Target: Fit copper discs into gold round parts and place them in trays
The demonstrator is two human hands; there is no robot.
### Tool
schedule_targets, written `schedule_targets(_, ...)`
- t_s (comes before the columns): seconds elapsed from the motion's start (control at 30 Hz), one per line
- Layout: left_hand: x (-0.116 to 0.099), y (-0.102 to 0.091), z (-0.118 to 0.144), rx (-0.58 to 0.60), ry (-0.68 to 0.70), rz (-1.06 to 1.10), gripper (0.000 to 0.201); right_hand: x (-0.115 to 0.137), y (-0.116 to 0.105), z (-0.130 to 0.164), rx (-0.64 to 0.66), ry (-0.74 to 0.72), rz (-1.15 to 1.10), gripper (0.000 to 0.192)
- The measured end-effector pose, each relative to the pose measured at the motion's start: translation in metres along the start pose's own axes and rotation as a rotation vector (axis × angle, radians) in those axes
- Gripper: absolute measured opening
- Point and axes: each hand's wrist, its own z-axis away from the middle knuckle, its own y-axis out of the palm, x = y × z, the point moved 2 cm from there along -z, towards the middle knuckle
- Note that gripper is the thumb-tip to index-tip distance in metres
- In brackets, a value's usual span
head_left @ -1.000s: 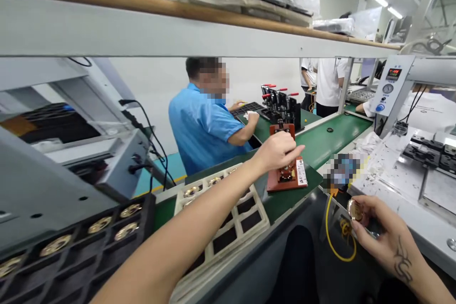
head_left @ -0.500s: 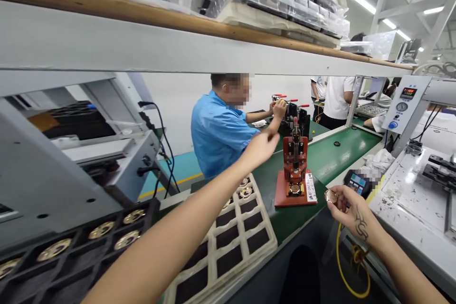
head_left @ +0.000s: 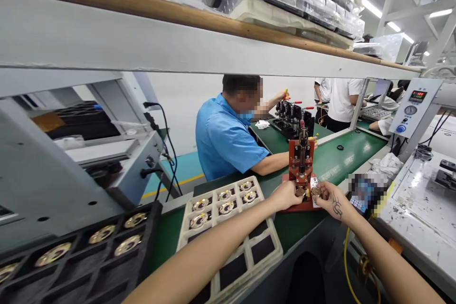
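Observation:
A red hand press (head_left: 301,161) with a lever stands on the green bench in front of me. At its base sits a round gold-rimmed piece (head_left: 300,192), like a watch case. My left hand (head_left: 285,195) reaches in from the left with its thumb and fingers closed at that piece's edge. My right hand (head_left: 331,198) pinches a second round gold-rimmed piece (head_left: 315,192) just to the right, beside the press's white label. The fingers partly cover both pieces. A cream tray (head_left: 279,244) lies under my left forearm, with several round gold parts in its far compartments.
A black tray (head_left: 156,213) with gold parts is at the left. Across the bench a co-worker in a blue shirt (head_left: 224,137) works by black clamp fixtures (head_left: 285,121). An overhead shelf beam (head_left: 171,52) crosses above. At right are a keypad device (head_left: 361,194) and a control box (head_left: 409,107).
My left hand has come down from above and left of the press to its base. My right hand has brought its round piece left to the press. The co-worker's arms have shifted.

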Motion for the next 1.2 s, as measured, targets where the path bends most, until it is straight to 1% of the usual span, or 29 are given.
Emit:
schedule_targets(0.1,0.007,-0.014,0.015,-0.034,-0.022,0.0,0.027,-0.009,0.011,-0.012,0.056,-0.006,0.025,0.023)
schedule_targets(0.2,0.012,-0.042,0.037,-0.089,-0.051,0.016,0.024,-0.009,0.026,-0.031,0.127,-0.041,0.057,0.023)
schedule_targets(0.27,0.014,-0.062,0.052,-0.124,-0.068,0.035,0.029,-0.004,0.034,-0.04,0.162,-0.078,0.074,0.024)
schedule_targets(0.37,0.013,-0.085,0.073,-0.164,-0.088,0.067,0.036,0.004,0.039,-0.041,0.2,-0.12,0.094,0.028)
schedule_targets(0.47,0.013,-0.098,0.094,-0.202,-0.101,0.106,0.039,0.009,0.029,-0.033,0.204,-0.124,0.11,0.03)
schedule_targets(0.53,0.011,-0.107,0.108,-0.222,-0.107,0.13,0.041,0.015,0.011,-0.032,0.182,-0.118,0.107,0.03)
schedule_targets(0.57,0.008,-0.112,0.116,-0.235,-0.108,0.138,0.041,0.02,-0.001,-0.035,0.155,-0.114,0.101,0.035)
schedule_targets(0.63,-0.001,-0.121,0.128,-0.276,-0.09,0.123,0.04,0.038,-0.028,-0.053,0.064,-0.104,0.079,0.053)
schedule_targets(0.67,-0.007,-0.126,0.132,-0.298,-0.066,0.099,0.038,0.052,-0.042,-0.067,-0.007,-0.103,0.064,0.061)
schedule_targets(0.73,-0.024,-0.13,0.133,-0.321,0.007,0.048,0.034,0.088,-0.062,-0.102,-0.106,-0.13,0.022,0.063)
schedule_targets(0.8,-0.04,-0.127,0.128,-0.303,0.078,0.029,0.03,0.131,-0.072,-0.133,-0.138,-0.177,-0.032,0.061)
schedule_targets(0.83,-0.047,-0.124,0.125,-0.285,0.103,0.033,0.029,0.152,-0.073,-0.143,-0.157,-0.199,-0.059,0.062)
schedule_targets(0.87,-0.052,-0.12,0.123,-0.271,0.123,0.038,0.029,0.17,-0.073,-0.147,-0.178,-0.222,-0.084,0.063)
schedule_targets(0.9,-0.055,-0.116,0.122,-0.262,0.138,0.039,0.028,0.185,-0.072,-0.144,-0.206,-0.247,-0.107,0.063)
schedule_targets(0.93,-0.057,-0.113,0.122,-0.26,0.15,0.033,0.027,0.196,-0.07,-0.135,-0.253,-0.28,-0.125,0.06)
schedule_targets(0.97,-0.058,-0.11,0.125,-0.263,0.16,0.018,0.026,0.202,-0.067,-0.121,-0.293,-0.319,-0.129,0.054)
schedule_targets(1.0,-0.058,-0.108,0.128,-0.271,0.169,-0.002,0.025,0.202,-0.064,-0.104,-0.332,-0.364,-0.121,0.046)
schedule_targets(1.03,-0.057,-0.106,0.132,-0.278,0.176,-0.026,0.024,0.199,-0.06,-0.084,-0.371,-0.441,-0.079,0.038)
schedule_targets(1.1,-0.057,-0.1,0.14,-0.271,0.183,-0.073,0.022,0.184,-0.05,-0.05,-0.353,-0.592,0.023,0.027)
schedule_targets(1.13,-0.059,-0.097,0.143,-0.257,0.183,-0.083,0.022,0.174,-0.046,-0.038,-0.323,-0.642,0.053,0.024)
schedule_targets(1.2,-0.064,-0.087,0.145,-0.223,0.176,-0.084,0.023,0.158,-0.04,-0.023,-0.256,-0.666,0.079,0.021)
